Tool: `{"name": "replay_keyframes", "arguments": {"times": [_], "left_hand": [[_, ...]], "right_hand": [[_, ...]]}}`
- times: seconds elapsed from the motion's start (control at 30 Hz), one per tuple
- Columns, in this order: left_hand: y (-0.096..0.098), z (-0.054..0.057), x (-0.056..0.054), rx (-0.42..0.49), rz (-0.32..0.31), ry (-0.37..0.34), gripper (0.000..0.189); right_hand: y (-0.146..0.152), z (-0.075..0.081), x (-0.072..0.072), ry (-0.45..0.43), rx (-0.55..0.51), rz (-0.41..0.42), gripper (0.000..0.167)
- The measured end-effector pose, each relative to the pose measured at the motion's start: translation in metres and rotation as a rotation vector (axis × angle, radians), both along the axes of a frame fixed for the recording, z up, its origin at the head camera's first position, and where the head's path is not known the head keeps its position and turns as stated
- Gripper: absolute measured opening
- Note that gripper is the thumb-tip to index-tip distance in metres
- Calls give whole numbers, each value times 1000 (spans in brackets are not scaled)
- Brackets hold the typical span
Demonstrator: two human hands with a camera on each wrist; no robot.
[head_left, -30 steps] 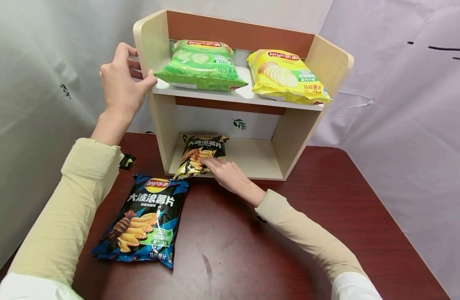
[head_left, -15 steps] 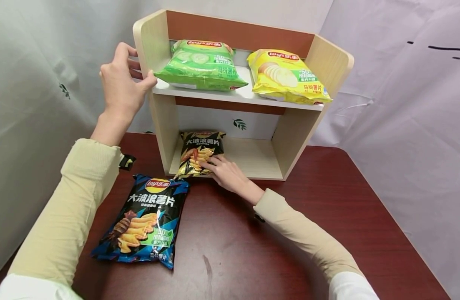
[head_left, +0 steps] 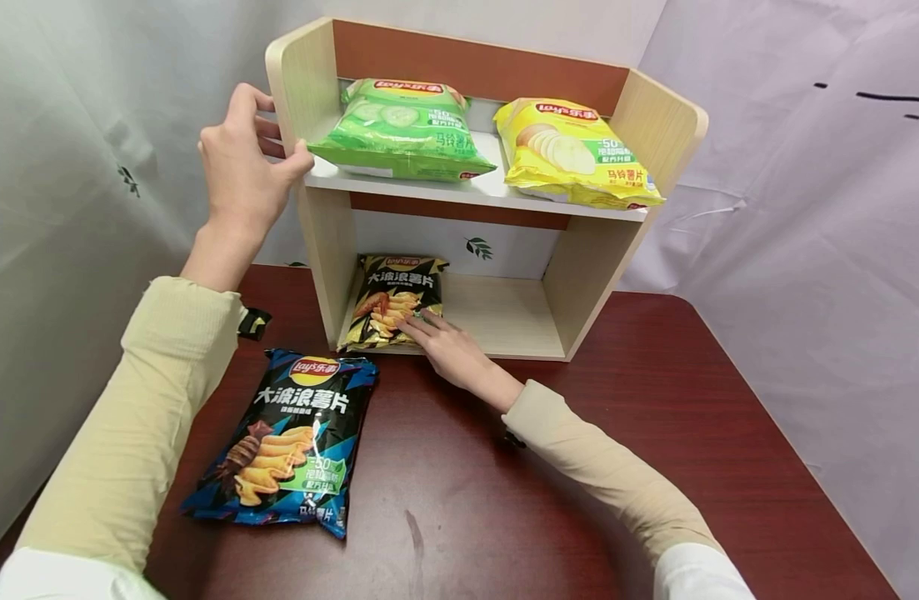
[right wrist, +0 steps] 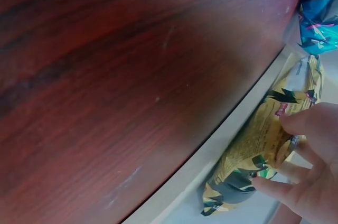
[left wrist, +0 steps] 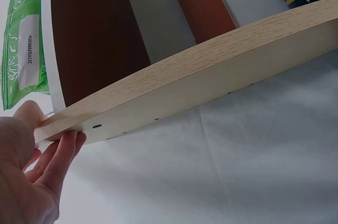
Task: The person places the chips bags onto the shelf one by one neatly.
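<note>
My left hand (head_left: 245, 162) holds the left side panel of a small wooden shelf (head_left: 285, 87), thumb on its front edge and fingers on the outer face, as the left wrist view also shows. In the lower compartment, a black and gold bag of chips (head_left: 399, 287) leans back at the left end. The fingers of my right hand (head_left: 455, 354) lie fairly straight against the lower right of this bag. Seen from the right wrist, the thumb and fingertips touch the gold lower part of the bag, just behind the shelf's front lip (right wrist: 211, 152).
On the upper board sit a green bag of chips (head_left: 407, 137) at left and a yellow bag of chips (head_left: 575, 150) at right. A blue and black bag of chips (head_left: 294, 433) lies on the dark red table (head_left: 489, 500), in front of the shelf's left side. Pale curtains hang around.
The black and gold bag has shifted left and deeper into the lower compartment and stands more upright, with my right hand against it. My left hand stays on the side panel.
</note>
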State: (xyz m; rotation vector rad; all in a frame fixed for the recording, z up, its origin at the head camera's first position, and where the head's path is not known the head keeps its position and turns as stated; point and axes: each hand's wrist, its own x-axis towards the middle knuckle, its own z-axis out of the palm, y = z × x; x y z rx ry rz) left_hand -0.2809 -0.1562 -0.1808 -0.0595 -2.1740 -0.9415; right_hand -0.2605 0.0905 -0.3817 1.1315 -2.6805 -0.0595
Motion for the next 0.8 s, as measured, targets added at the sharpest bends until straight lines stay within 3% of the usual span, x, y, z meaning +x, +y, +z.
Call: {"name": "replay_keyframes", "arguments": {"times": [0.23,0.53,0.8], "left_hand": [[0,0,0,8,-8,12,34],[0,0,-1,2,2,17,35],[0,0,-1,11,-3,6,32]], "right_hand": [[1,-1,0,-34,56,-38,65],[0,-2,1,-20,85,-54,62],[-1,-4,3,-34,96,-98,72]]}}
